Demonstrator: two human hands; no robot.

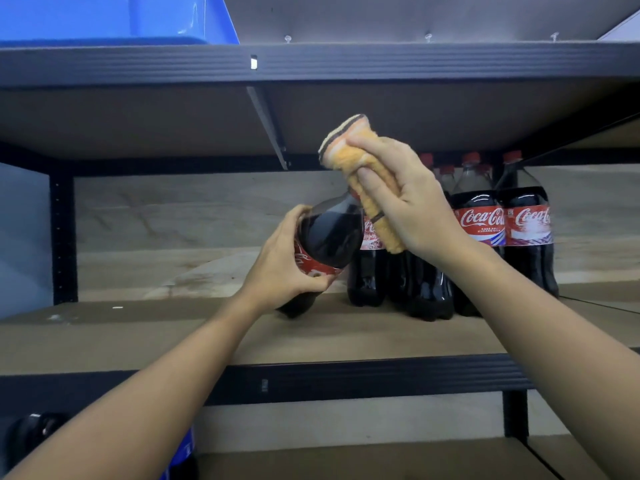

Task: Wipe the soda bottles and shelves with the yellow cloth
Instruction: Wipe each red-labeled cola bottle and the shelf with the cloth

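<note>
My left hand (282,263) grips a cola bottle (327,242) around its red label, tilting it to the right with its base on the wooden shelf (242,334). My right hand (410,202) holds the folded yellow cloth (349,157) wrapped over the bottle's neck and cap, which are hidden under it. Several more cola bottles (479,216) with red caps stand upright in a group to the right, behind my right hand.
A dark metal beam (311,62) of the upper shelf runs across the top, with a blue plastic bin (114,19) on it at the left. A black upright post (62,237) stands at the left. Lower shelf (346,459) shows below, with dark objects at bottom left.
</note>
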